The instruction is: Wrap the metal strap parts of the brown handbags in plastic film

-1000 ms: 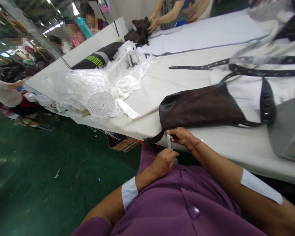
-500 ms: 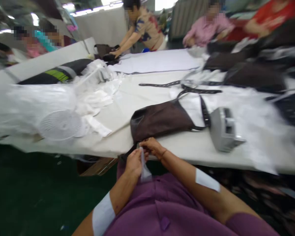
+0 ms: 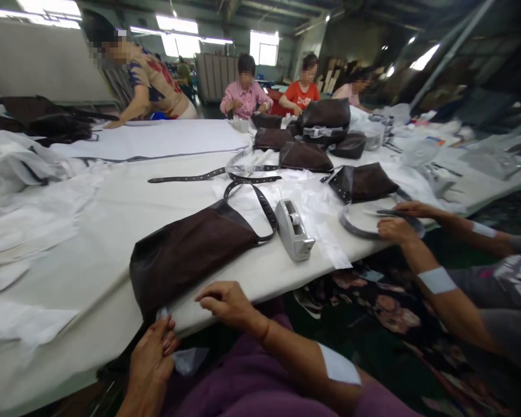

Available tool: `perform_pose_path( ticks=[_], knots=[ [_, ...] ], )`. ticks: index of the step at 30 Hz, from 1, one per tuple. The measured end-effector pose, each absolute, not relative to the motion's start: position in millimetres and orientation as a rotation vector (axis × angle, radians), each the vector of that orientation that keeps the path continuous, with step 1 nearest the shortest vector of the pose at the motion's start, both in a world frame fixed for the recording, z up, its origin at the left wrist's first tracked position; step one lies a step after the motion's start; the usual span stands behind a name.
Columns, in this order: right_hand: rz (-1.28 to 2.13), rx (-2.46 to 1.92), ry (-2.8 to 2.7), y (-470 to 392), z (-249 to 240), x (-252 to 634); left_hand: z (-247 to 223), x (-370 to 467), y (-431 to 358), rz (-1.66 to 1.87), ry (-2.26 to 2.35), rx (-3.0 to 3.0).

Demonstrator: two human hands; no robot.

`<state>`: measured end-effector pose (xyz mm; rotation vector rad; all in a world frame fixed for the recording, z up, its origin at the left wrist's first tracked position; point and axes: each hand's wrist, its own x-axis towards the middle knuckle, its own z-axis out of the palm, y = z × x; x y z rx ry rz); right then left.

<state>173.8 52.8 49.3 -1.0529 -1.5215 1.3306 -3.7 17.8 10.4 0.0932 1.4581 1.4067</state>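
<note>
Beside the dark-brown, smooth-sided bag (image 3: pixel 195 252), the left hand (image 3: pixel 154 350) pinches clear plastic (image 3: pixel 191 360).

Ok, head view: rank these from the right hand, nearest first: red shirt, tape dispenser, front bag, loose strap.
From the right hand:
1. Front bag, just ahead, leftward.
2. Tape dispenser, ahead, rightward.
3. Loose strap, beyond the bag.
4. Red shirt, across the table.

Crumpled white wrappings (image 3: pixel 30 214) lie left of the grip; far beyond it stands a person (image 3: pixel 156 78) in a patterned shirt. Well right of it, a co-worker's hands (image 3: pixel 397 229) hold a looped strap (image 3: pixel 359 230).
</note>
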Motion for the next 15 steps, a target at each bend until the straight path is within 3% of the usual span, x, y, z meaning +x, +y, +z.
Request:
perform_pose_path(
  ticks=[7,11,15],
  knots=[
    [0.58,-1.529,-0.913,49,70,385,2,-8,17,1.371,1.474,0.123],
    [0.428,-1.619,-0.849,64,68,452,5,-6,17,1.369,1.486,0.124],
    [0.45,-1.678,-0.96,81,72,464,4,-5,18,1.406,1.477,0.105]
  ],
)
